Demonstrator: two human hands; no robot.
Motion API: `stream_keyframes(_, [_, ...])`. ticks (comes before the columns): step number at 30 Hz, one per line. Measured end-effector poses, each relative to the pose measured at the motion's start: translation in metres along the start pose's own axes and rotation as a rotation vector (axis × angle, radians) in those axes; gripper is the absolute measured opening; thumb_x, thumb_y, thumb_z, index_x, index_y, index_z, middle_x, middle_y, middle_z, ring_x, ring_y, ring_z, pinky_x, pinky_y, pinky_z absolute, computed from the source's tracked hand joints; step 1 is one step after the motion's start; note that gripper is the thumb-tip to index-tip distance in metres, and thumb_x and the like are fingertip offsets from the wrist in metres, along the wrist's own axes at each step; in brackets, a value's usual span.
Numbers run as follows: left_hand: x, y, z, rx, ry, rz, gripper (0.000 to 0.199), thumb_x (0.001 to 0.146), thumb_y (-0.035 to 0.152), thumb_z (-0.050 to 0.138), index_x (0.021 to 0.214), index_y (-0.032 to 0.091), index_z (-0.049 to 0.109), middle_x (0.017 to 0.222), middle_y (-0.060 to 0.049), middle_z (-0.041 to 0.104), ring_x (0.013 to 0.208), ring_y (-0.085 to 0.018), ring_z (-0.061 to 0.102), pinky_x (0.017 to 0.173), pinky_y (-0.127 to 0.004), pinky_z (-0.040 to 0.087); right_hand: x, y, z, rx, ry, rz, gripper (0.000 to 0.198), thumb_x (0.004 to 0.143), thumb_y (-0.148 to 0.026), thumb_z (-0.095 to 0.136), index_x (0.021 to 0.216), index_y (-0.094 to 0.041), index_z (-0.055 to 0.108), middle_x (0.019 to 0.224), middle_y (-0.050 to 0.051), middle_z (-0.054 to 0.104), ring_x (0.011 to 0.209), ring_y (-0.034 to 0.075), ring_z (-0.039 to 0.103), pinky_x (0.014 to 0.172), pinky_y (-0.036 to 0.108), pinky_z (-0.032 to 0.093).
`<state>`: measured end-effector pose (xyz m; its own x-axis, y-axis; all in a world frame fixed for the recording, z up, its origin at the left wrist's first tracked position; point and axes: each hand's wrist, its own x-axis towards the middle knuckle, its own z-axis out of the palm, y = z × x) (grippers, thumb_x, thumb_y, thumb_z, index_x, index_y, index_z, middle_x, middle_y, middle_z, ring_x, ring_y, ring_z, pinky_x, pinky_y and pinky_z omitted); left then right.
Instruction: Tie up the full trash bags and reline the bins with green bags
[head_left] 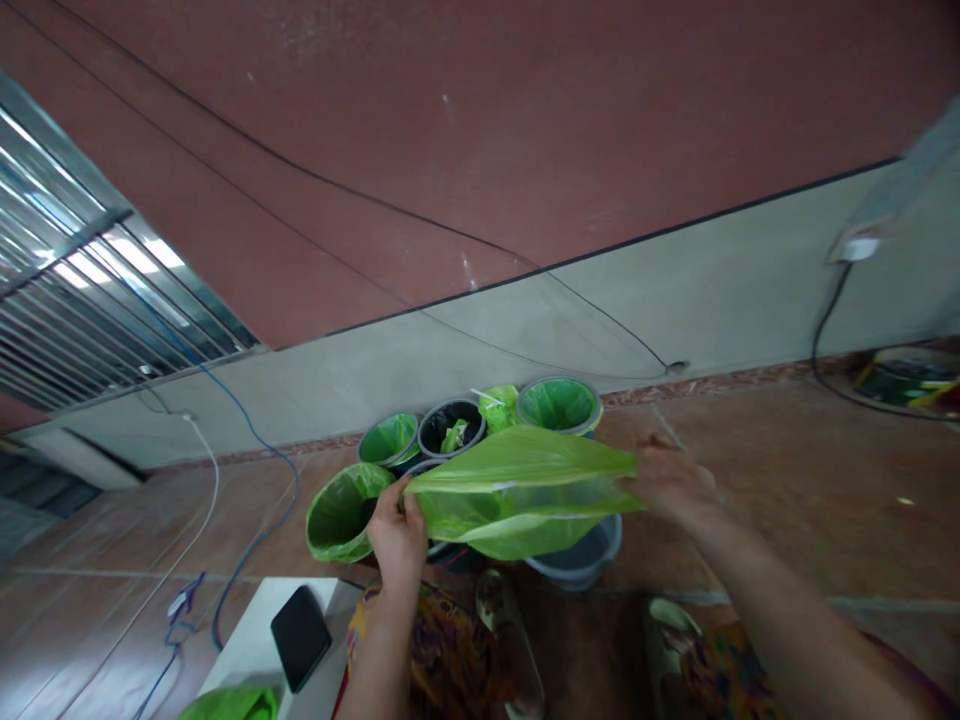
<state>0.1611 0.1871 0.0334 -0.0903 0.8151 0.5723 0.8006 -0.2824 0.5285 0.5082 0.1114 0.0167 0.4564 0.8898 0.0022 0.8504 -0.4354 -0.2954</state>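
A light green plastic bag spreads sideways in the air, over several small bins. My left hand pinches its left end between thumb and fingers. At the opposite end, my right hand is blurred by motion but appears closed on the bag's edge. Just left of my left hand is a bin lined with green plastic. Beneath the bag's right part shows a grey bin. Behind the bag stand a green-lined bin, a black-lined bin and a smaller green-lined bin.
A white stool or box at lower left carries a black phone and a green cloth or plastic piece. Blue cable and white cable trail over the tiled floor. My feet in light shoes flank the bins' near side.
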Motion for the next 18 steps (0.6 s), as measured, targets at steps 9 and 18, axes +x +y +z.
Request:
stream_keyframes(9, [-0.012,0.063,0.006,-0.245,-0.14,0.186,0.023,0.086,0.025,0.05,0.097,0.018,0.069,0.092,-0.005,0.07,0.087,-0.017,0.064,0.081,-0.028,0.051,-0.026,-0.079,0.028,0.132,0.224,-0.511,0.054,0.077,-0.012,0.053,0.131,-0.018,0.052,0.132,0.013,0.055,0.112,0.029,0.052,0.097,0.043,0.039])
stream_keyframes(18, [0.008,0.059,-0.009,-0.046,-0.051,0.333,0.021,0.085,0.016,0.048,0.093,0.019,0.067,0.092,-0.005,0.066,0.089,-0.016,0.063,0.085,-0.029,0.049,0.001,-0.025,-0.025,0.44,0.565,-0.099,0.05,0.075,-0.007,0.04,0.121,-0.018,0.057,0.115,0.01,0.065,0.097,0.023,0.063,0.084,0.03,0.047])
